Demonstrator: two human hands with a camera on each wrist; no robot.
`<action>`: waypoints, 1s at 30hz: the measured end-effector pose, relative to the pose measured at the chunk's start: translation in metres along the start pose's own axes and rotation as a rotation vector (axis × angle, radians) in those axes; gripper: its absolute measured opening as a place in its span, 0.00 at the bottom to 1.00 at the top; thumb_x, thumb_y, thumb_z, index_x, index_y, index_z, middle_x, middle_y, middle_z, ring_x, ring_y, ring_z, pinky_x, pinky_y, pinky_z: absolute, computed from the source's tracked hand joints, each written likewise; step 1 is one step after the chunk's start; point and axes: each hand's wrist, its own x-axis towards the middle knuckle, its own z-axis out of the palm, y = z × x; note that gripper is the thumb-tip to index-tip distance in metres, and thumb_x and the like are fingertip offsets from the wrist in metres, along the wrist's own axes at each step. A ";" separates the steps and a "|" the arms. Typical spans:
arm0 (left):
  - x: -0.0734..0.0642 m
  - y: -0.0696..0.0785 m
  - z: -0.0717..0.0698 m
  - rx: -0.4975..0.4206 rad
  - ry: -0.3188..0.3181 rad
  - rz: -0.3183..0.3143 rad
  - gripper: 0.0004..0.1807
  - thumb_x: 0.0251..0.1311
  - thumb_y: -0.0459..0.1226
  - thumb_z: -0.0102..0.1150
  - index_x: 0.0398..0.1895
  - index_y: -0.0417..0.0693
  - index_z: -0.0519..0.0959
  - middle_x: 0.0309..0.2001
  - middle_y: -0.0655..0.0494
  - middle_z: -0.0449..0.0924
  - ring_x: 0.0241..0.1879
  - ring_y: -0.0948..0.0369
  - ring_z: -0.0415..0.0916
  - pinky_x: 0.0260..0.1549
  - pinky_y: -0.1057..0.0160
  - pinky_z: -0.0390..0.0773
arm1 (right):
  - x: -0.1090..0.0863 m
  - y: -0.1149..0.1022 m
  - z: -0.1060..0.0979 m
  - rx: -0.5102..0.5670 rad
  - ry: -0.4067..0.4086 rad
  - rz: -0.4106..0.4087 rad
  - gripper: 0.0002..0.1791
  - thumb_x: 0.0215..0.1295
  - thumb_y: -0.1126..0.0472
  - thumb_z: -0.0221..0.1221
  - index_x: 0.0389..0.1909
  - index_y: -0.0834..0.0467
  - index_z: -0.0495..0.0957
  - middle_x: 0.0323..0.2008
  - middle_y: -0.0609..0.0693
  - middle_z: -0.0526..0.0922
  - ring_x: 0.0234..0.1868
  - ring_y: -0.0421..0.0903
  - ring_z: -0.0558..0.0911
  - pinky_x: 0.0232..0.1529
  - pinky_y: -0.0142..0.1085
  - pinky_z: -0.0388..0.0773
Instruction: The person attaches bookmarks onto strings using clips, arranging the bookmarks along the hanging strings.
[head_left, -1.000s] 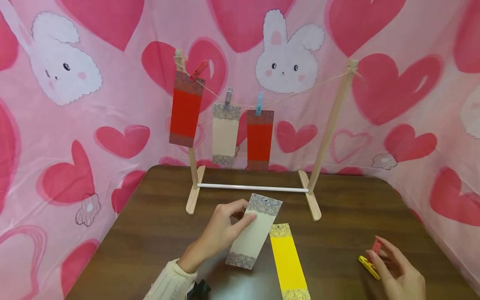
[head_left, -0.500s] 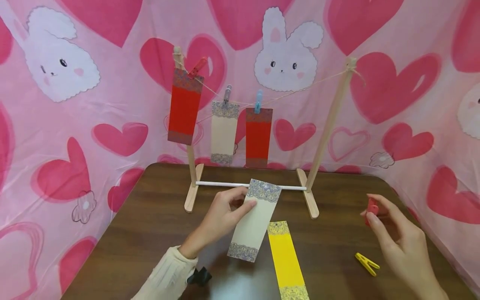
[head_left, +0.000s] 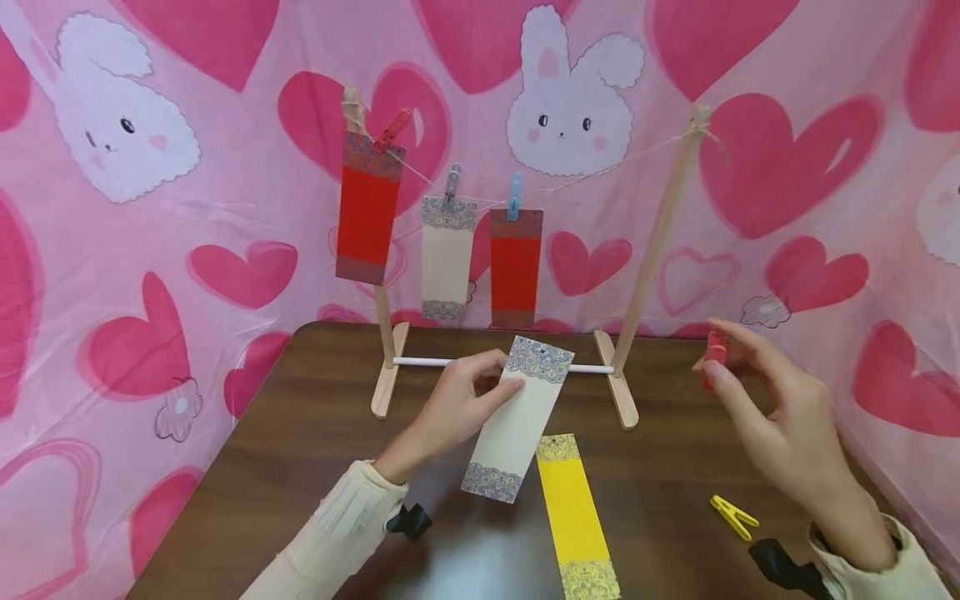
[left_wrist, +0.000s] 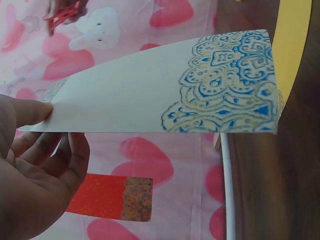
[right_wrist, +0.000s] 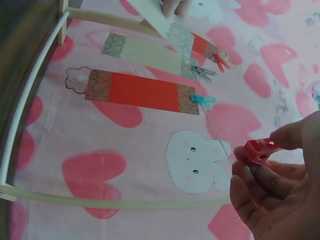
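My left hand [head_left: 468, 400] pinches a cream bookmark [head_left: 517, 421] by its left edge, thumb in front; patterned bands cross both its ends. It hangs tilted above the table, in front of the stand's white rod [head_left: 420, 362]. At the right, my right hand [head_left: 780, 417] pinches a red clothespin [right_wrist: 260, 150] between thumb and fingers, raised off the table. On the string [head_left: 600, 171] hang a red bookmark [head_left: 367, 204] under a red clothespin, a cream bookmark [head_left: 447, 262] under a grey clothespin [head_left: 452, 185], and another red bookmark [head_left: 516, 267] under a blue clothespin [head_left: 514, 198].
A yellow bookmark [head_left: 576, 508] lies on the brown table [head_left: 300, 467] near the front. To its right is a yellow clothespin [head_left: 735, 517]. Wooden posts [head_left: 660, 242] with feet hold the string. A pink cloth [head_left: 225, 200] with hearts and rabbits hangs behind.
My right hand has lifted the red clothespin off the table, away from the yellow one, moving up and slightly left. My left hand has raised the cream bookmark a little.
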 end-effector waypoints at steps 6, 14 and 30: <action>0.015 -0.001 0.001 0.018 -0.008 0.031 0.04 0.64 0.35 0.65 0.33 0.48 0.79 0.24 0.59 0.74 0.22 0.64 0.71 0.21 0.66 0.72 | 0.023 0.001 -0.001 -0.009 -0.016 -0.048 0.27 0.57 0.80 0.61 0.59 0.65 0.77 0.39 0.48 0.84 0.42 0.32 0.79 0.50 0.20 0.71; 0.028 0.002 0.015 0.022 -0.079 0.045 0.04 0.65 0.37 0.64 0.34 0.49 0.79 0.23 0.60 0.74 0.22 0.63 0.70 0.20 0.67 0.72 | 0.044 0.004 -0.008 -0.016 -0.026 -0.079 0.13 0.60 0.74 0.63 0.46 0.65 0.82 0.38 0.46 0.84 0.40 0.32 0.79 0.48 0.19 0.73; 0.074 0.011 0.024 -0.118 -0.063 0.013 0.09 0.66 0.36 0.63 0.45 0.43 0.80 0.39 0.53 0.84 0.35 0.61 0.83 0.34 0.64 0.84 | 0.119 0.002 -0.004 -0.127 -0.183 -0.065 0.19 0.58 0.66 0.70 0.50 0.60 0.79 0.40 0.48 0.87 0.36 0.27 0.80 0.34 0.21 0.72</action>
